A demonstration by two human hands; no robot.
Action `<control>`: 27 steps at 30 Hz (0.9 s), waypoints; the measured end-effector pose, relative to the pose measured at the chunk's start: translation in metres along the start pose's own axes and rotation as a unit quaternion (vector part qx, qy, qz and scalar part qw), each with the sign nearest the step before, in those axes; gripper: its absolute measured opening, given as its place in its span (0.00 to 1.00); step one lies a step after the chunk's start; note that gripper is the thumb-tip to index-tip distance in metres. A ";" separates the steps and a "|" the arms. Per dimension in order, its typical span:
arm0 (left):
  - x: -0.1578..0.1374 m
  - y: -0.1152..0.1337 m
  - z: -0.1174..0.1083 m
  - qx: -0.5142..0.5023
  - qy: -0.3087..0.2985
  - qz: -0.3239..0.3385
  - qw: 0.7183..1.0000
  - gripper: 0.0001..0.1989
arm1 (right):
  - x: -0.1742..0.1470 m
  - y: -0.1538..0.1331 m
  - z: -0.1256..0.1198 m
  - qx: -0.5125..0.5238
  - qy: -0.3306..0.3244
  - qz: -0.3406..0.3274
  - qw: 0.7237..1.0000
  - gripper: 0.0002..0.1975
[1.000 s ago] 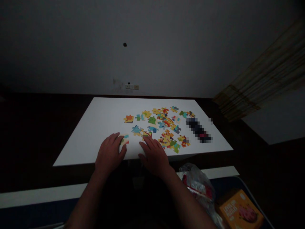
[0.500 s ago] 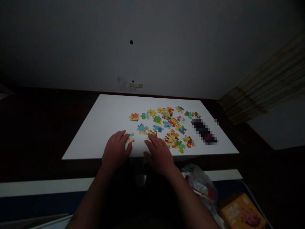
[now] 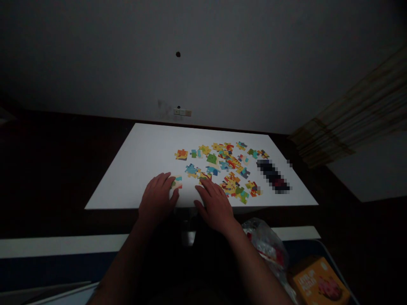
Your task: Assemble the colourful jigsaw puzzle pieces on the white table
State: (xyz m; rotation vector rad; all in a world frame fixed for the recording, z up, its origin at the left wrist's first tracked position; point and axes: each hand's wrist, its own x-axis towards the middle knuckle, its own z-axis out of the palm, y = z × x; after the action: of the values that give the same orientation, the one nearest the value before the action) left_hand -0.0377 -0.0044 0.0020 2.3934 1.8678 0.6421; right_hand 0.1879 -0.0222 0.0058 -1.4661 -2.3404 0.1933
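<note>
Two bare hands are at the near edge of the white table (image 3: 124, 169), and both are down by the jigsaw. The left hand (image 3: 157, 195), left of the table's middle, has its fingers side by side and the thumb held apart; a pale puzzle piece (image 3: 178, 182) shows at its fingertips, though whether it is pinched I cannot tell. Over to the right hand (image 3: 214, 201), near the middle of the table's near edge: loosely spread, thumb out, fingertips at a yellow and red piece (image 3: 206, 176). Colourful loose pieces (image 3: 230, 180) crowd the table's middle and right, some overlapping, while an orange piece (image 3: 181, 155) lies at that scatter's left end. Near the table's right edge sits a dark, pixelated object (image 3: 273, 176). Off the table's near right side, a clear plastic bag (image 3: 269, 241) and an orange puzzle box (image 3: 321, 281).
</note>
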 end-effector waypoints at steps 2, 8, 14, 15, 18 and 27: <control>0.000 0.000 0.000 0.002 -0.003 0.002 1.000 0.20 | 0.000 -0.001 0.001 -0.001 -0.003 0.001 1.000 0.22; 0.002 -0.001 0.000 -0.005 0.008 -0.002 1.000 0.20 | -0.001 -0.001 -0.003 0.013 0.003 0.000 1.000 0.22; -0.020 -0.007 -0.007 -0.009 0.047 -0.044 0.998 0.19 | 0.035 0.044 -0.023 0.025 0.086 0.068 0.994 0.19; -0.027 -0.009 -0.007 -0.008 0.052 -0.051 0.997 0.19 | 0.048 0.055 -0.025 0.006 0.086 0.080 0.993 0.18; -0.050 -0.014 -0.004 -0.007 0.058 -0.056 0.997 0.18 | 0.086 0.082 -0.025 -0.052 0.056 0.094 0.993 0.17; -0.078 -0.012 -0.001 -0.004 0.040 -0.048 0.998 0.22 | 0.146 0.099 -0.014 -0.133 -0.048 0.129 0.982 0.20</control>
State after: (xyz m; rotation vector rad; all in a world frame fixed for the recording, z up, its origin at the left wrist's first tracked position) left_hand -0.0635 -0.0740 -0.0235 2.2879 1.9929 0.7461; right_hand 0.2191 0.1510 0.0232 -1.9294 -2.3145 0.0180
